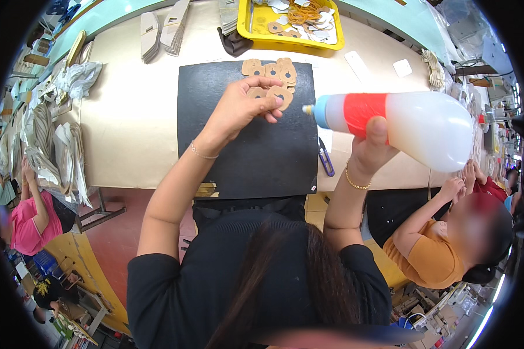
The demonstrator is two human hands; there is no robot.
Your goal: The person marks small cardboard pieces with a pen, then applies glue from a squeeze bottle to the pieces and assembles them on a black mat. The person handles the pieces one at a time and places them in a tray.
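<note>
My left hand (247,104) pinches a small tan piece (283,96) with a dark round spot in its middle, over a black mat (209,136). More such tan pieces (272,70) lie in a cluster at the mat's far edge, partly behind my fingers. In my right hand (372,150) is a squeeze bottle (431,125), tilted on its side, with whitish liquid, a red band and a light-blue cap. Its yellowish nozzle points left toward the tan piece, with a gap between them.
A purple-handled cutter (326,160) lies at the mat's right edge. Beyond the mat stands a yellow tray (337,41) with orange bands and cut pieces. Stacked grey-brown pieces (151,35) lie far left. Co-workers sit at both sides, one in an orange shirt (422,253) near my right arm.
</note>
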